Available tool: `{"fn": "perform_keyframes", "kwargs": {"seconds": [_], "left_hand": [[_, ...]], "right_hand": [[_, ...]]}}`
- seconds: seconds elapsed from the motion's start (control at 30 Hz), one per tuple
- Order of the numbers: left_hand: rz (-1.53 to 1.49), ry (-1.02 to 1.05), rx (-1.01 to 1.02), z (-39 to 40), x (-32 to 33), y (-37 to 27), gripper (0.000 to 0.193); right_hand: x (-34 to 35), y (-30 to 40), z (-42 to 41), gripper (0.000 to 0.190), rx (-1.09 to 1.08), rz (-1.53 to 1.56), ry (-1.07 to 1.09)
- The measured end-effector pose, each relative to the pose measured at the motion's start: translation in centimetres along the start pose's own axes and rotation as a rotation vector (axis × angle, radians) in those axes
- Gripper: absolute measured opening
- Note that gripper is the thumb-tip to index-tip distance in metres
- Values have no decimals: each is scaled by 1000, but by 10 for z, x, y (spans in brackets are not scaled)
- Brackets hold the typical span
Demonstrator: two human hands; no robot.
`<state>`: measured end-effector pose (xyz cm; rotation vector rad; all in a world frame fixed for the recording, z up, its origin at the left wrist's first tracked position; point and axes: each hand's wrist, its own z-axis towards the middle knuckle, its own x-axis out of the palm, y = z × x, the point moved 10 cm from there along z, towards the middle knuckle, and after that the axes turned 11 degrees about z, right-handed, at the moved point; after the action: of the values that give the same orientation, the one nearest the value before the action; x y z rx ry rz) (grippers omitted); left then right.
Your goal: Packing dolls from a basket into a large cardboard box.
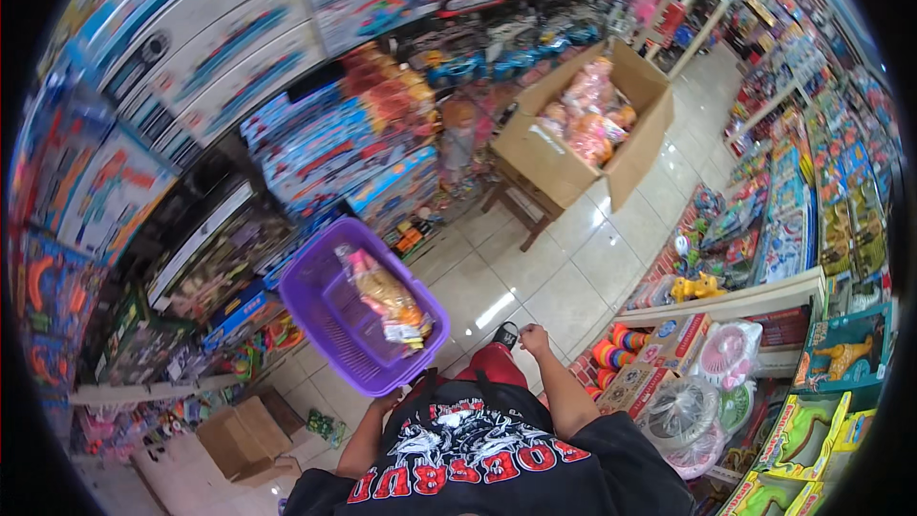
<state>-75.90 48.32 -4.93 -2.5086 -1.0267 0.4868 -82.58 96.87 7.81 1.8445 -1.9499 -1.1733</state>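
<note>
My left hand (387,398) is at the near rim of a purple plastic basket (297,279), its fingers partly hidden below the rim. Inside the basket lies a doll in clear plastic wrapping (387,294). Over the tiled floor, my right hand (533,338) hangs near my right shoe, fingers curled, with nothing visible in it. Farther ahead, a large cardboard box (551,165) with its flaps apart rests on a wooden stool (526,211). Several wrapped dolls (591,115) fill part of that box.
Stacked toy boxes (315,150) line the left side. At the right stand shelves with hanging toys (781,193), boxed goods (645,373) and plastic-wrapped fans (680,408). A smaller cardboard box (240,437) sits on the floor at lower left. A tiled aisle (609,251) runs between the shelves.
</note>
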Motion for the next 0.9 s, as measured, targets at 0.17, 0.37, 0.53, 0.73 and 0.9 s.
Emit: {"fn": "perform_keyframes", "kwargs": {"seconds": [0.17,0.37,0.53,0.73,0.9], "left_hand": [[-556,-540,-91,-65,-141,57,32],[-639,-1473,435,-225,-303,-85,27],[136,-1513,738,-268,-287,-257,15],[75,-778,391,-83,-194,-214,39],[136,-280,65,-52,-143,-197,54]], "right_hand": [[70,118,-29,15,-366,403,-98],[141,291,-141,14,-908,194,-181],[231,318,-168,29,-908,-178,130],[276,257,-115,62,-531,-576,117],[277,247,-122,68,-502,-763,102]]}}
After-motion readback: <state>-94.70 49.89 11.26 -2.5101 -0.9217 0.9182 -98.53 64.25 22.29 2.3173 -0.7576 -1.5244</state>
